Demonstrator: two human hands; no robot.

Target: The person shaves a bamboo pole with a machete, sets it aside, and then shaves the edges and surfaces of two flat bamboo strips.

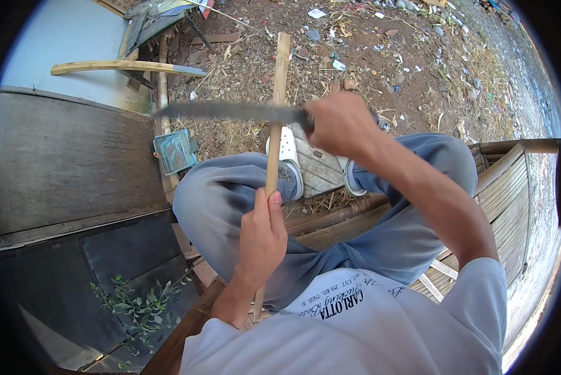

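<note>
Left hand: the person's left hand (263,234) is closing around a long, narrow, pale wooden stick (279,87), its thumb lying along the near face and pointing up the length; the hand's other fingers are partly hiding behind the grip.
Right hand: the right hand (343,125) is clenching the dark handle of a long knife with a broad, dark metal blade (230,112), its knuckles facing up and its forearm slanting in from the right.
Stick: it is standing lengthwise between the knees, its upper end reaching out over the ground and its lower part passing below the left hand toward the white T-shirt (355,325).
Blade: it is pointing left and crossing in front of the stick, well above the left hand; it is blurring slightly, and whether its edge is touching the wood one cannot tell.
Legs: blue-grey faded trousers (218,194) are spreading wide at the knees, and white perforated clogs (288,150) are resting by a worn, grooved board (318,169).
Surroundings: a slatted bamboo bench (505,206) is showing at the right; a blue plastic container (176,152) is lying left of the feet.
</note>
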